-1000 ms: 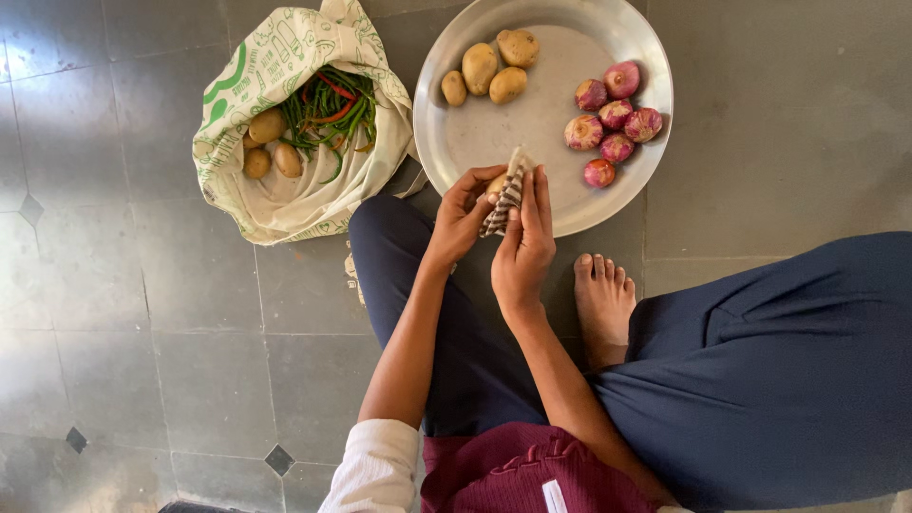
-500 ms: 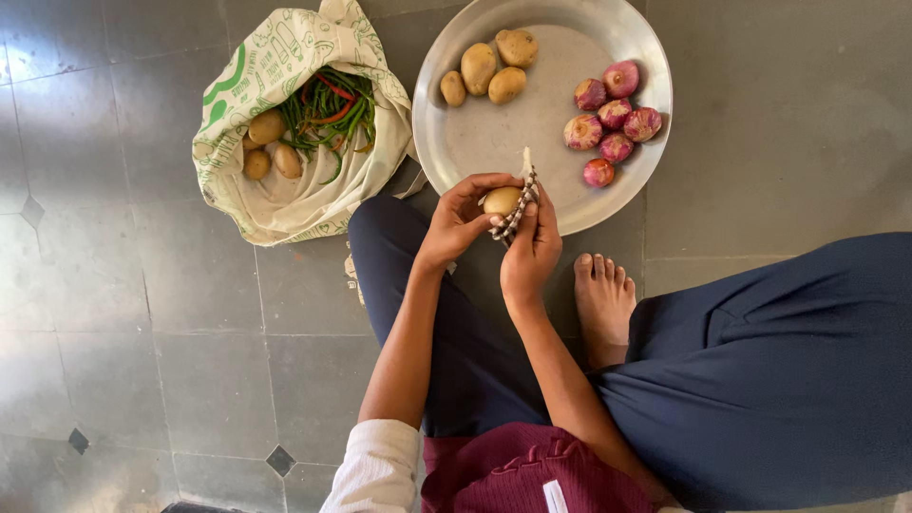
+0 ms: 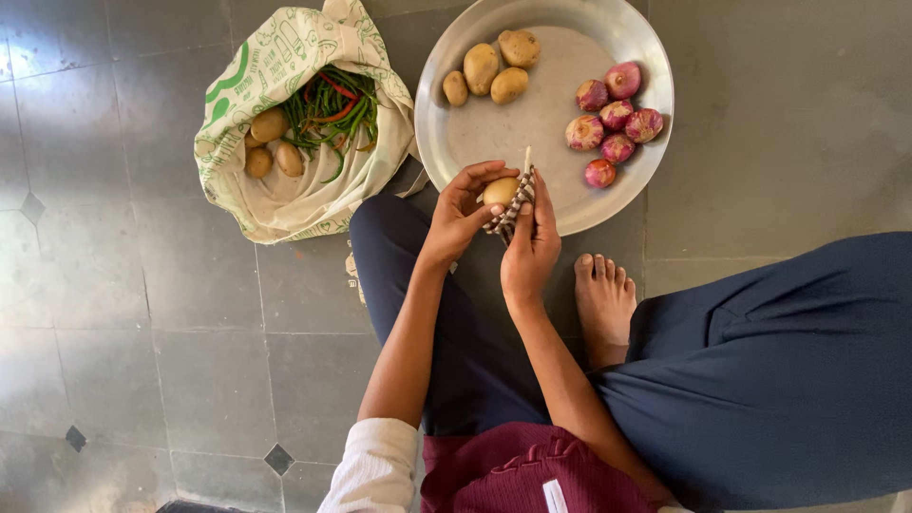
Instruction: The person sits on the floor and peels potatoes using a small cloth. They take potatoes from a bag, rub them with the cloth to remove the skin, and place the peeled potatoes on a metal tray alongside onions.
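My left hand point(image 3: 458, 214) grips a small yellow potato point(image 3: 500, 191) over the near rim of a round steel plate point(image 3: 494, 133). My right hand point(image 3: 528, 245) presses a striped cloth point(image 3: 511, 210) against the potato's right side. On the plate lie several potatoes point(image 3: 483, 68) at the far left and several red onions point(image 3: 613, 119) at the right.
A white and green cloth bag point(image 3: 285, 190) lies open on the grey tiled floor at the left, holding three potatoes point(image 3: 268, 126), green beans and red chillies point(image 3: 332, 106). My bare foot point(image 3: 602, 302) and dark-trousered legs are just below the plate.
The cloth, which covered the potato, has slid to its right side, so the potato now shows in my left hand. Both hands stay in the same spot.
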